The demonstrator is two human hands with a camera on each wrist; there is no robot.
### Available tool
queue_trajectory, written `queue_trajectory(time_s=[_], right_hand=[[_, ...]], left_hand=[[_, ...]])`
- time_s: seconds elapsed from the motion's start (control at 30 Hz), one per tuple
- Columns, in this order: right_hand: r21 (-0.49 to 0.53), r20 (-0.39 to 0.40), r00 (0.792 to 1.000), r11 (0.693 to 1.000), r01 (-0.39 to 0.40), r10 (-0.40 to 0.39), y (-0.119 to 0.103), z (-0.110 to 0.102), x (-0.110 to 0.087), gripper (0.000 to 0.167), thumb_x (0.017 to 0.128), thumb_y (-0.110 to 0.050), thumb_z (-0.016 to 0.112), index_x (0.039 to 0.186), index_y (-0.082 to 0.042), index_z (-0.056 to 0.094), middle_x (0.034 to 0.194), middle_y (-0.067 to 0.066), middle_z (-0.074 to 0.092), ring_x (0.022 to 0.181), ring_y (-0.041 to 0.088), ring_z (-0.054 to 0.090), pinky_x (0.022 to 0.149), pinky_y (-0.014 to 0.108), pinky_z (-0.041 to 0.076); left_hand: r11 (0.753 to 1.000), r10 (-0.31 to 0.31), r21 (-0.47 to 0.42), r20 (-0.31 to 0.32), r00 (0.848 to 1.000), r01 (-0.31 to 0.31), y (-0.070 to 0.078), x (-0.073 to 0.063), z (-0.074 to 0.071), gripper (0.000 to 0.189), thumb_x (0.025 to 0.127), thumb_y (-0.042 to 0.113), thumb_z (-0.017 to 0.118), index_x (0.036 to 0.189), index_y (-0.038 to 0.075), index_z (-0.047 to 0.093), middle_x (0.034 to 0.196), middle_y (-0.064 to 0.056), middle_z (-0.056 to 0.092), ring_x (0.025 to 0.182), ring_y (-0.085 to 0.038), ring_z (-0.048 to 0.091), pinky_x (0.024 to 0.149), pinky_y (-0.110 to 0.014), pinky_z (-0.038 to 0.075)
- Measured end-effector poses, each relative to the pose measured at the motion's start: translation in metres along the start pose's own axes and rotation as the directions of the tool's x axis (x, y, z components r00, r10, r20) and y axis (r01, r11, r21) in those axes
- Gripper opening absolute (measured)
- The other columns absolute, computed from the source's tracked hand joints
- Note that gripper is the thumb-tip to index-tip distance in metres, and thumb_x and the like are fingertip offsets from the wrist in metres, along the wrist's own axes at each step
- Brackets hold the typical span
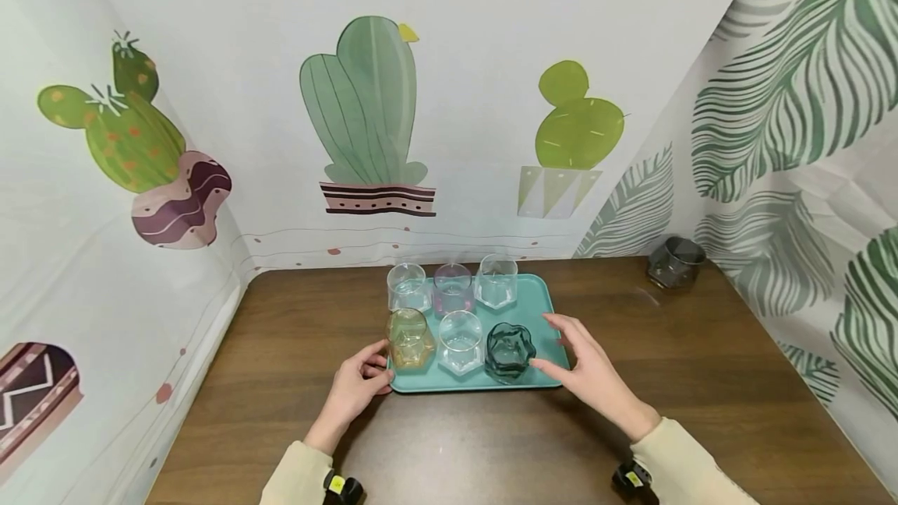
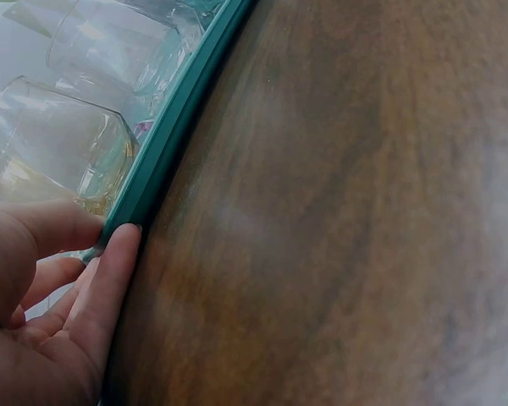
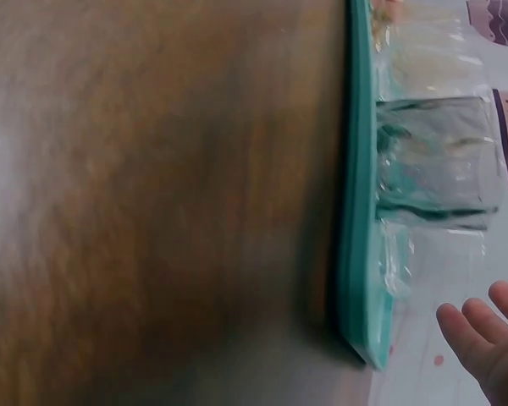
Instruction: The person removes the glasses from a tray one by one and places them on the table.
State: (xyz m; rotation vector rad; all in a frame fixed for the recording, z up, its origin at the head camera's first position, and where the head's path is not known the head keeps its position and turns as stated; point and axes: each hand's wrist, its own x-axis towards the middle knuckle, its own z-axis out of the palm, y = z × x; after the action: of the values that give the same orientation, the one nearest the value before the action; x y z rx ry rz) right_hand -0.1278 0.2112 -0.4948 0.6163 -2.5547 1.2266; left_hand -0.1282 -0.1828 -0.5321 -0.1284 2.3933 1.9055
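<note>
On a teal tray (image 1: 535,304) stand several glasses in two rows. At the tray's front left corner, my left hand (image 1: 361,382) grips the rim between thumb and fingers, beside an amber glass (image 1: 409,343). A clear glass (image 1: 460,345) is in the middle of the front row, and a dark green wavy glass (image 1: 510,351) at its right. My right hand (image 1: 595,371) reaches over the tray's right side with fingers spread, its thumb tip right by the dark green glass. In the right wrist view its fingertips (image 3: 457,326) hold nothing.
The back row has a clear glass (image 1: 408,285), a purple-tinted glass (image 1: 453,291) and another clear glass (image 1: 497,280). A dark grey glass (image 1: 675,262) stands at the back right of the wooden table (image 1: 463,450). Patterned cloth (image 1: 477,139) hangs behind the table.
</note>
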Motion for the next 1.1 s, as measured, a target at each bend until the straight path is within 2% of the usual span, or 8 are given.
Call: queue_trajectory(time_s=[0.27,0.5,0.67,0.9,1.1], right_hand=[[0.054,0.085,0.996,0.999,-0.006,0.002,0.001,0.017,0.001,0.081,0.085,-0.022,0.088,0.153,-0.007,0.046,0.148,0.021,0.052,0.134,0.036,0.054,0.101,0.054,0.057],[0.066,0.153,0.988,0.997,-0.044,0.034,0.003,0.026,0.005,0.087,0.088,-0.026,0.087,0.158,-0.006,0.039,0.156,0.017,0.046,0.140,0.034,0.049,0.104,0.050,0.056],[0.082,0.185,0.981,0.994,-0.075,0.059,0.004,0.030,0.008,0.086,0.090,-0.028,0.085,0.159,-0.008,0.037,0.160,0.016,0.043,0.144,0.036,0.044,0.106,0.057,0.053],[0.119,0.210,0.974,0.986,-0.117,0.090,0.005,0.032,0.010,0.084,0.089,-0.026,0.085,0.157,-0.004,0.039,0.157,0.016,0.046,0.140,0.041,0.047,0.106,0.061,0.051],[0.144,0.211,0.968,0.976,-0.167,0.134,0.005,0.033,0.011,0.082,0.087,-0.026,0.087,0.154,-0.007,0.044,0.152,0.017,0.051,0.132,0.045,0.054,0.102,0.060,0.055]], left_hand=[[1.000,-0.004,-0.005,0.006,1.000,0.005,0.001,-0.001,0.000,0.056,0.087,-0.013,0.071,0.140,-0.008,0.059,0.104,-0.017,0.062,0.082,-0.020,0.065,0.064,-0.031,0.066],[1.000,-0.006,-0.003,0.011,1.000,0.006,0.003,0.000,0.001,0.055,0.087,-0.014,0.071,0.140,-0.008,0.059,0.104,-0.017,0.063,0.079,-0.018,0.064,0.064,-0.031,0.066],[1.000,-0.016,0.003,0.012,1.000,0.016,0.006,0.001,0.001,0.056,0.086,-0.014,0.071,0.140,-0.009,0.059,0.103,-0.017,0.063,0.079,-0.018,0.064,0.064,-0.031,0.066],[0.998,-0.060,-0.008,0.023,0.998,0.060,0.011,0.000,0.000,0.059,0.085,-0.015,0.070,0.142,-0.009,0.057,0.103,-0.018,0.061,0.079,-0.020,0.064,0.062,-0.035,0.067],[0.997,-0.081,-0.009,0.024,0.996,0.081,0.012,0.000,0.000,0.060,0.085,-0.016,0.070,0.143,-0.009,0.056,0.103,-0.018,0.061,0.079,-0.020,0.063,0.063,-0.036,0.067]])
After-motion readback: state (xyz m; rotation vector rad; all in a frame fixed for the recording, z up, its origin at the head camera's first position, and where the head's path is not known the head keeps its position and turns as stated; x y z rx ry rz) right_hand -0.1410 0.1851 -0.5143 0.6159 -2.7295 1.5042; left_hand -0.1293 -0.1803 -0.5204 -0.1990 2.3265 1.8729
